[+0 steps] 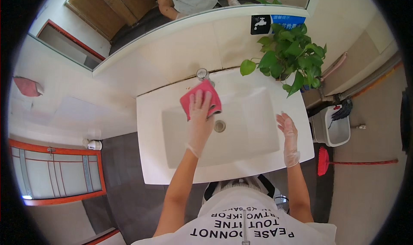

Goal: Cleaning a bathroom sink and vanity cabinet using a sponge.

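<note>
A folded pink cloth [206, 91] lies under the fingers of my left hand [199, 116], which wears a clear plastic glove. The cloth covers part of the back left rim of the white washbasin [151, 141] and hides the lower part of the chrome faucet [202, 73]. My right hand [287, 129], gloved the same way, is over the basin's right rim with nothing in it and its fingers partly spread. Whether it touches the rim I cannot tell. A round metal drain [219, 126] sits in the basin floor, just right of my left hand.
A leafy potted plant [290, 54] overhangs the back right corner, below a blue sign [288, 21]. Above the basin is a wall mirror [135, 22]. To the right are a white bin [342, 132] and a red broom [322, 161]. A red-framed door [58, 172] stands left.
</note>
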Motion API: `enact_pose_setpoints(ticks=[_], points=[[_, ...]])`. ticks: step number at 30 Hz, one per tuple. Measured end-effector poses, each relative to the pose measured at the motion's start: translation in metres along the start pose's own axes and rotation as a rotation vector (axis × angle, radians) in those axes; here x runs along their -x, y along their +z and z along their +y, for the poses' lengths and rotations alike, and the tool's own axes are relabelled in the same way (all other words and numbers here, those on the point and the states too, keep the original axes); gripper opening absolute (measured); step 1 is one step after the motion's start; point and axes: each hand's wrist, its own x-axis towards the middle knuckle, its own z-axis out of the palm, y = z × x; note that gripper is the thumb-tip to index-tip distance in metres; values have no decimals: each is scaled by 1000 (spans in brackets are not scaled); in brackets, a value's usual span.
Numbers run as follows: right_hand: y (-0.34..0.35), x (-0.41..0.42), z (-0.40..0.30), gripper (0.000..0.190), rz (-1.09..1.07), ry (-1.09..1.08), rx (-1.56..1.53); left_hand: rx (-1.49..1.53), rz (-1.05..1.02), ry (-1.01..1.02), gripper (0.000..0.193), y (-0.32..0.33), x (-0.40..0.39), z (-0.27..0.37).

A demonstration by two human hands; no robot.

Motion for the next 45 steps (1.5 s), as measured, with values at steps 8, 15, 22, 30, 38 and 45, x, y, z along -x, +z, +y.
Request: enact_pose_setpoints(ticks=[8, 15, 22, 30, 38, 45], points=[[-36, -17, 48, 52, 195, 56, 254, -148, -283, 83, 37, 40, -50, -34], [-49, -42, 82, 29, 209, -239, 709, -55, -311, 47, 36, 34, -37, -23], [-42, -35, 78, 24, 212, -370, 1040, -162, -149, 125, 44, 29, 30, -18], [-40, -31, 78, 25, 187, -396, 1050, 761, -15, -486, 45, -1, 67, -5], [-38, -32, 79, 24, 220, -443, 1057, -28, -263, 104, 42, 3, -82, -34], [-40, -30, 75, 23, 214, -385, 1054, -110, -318, 173, 39, 28, -116, -65]])
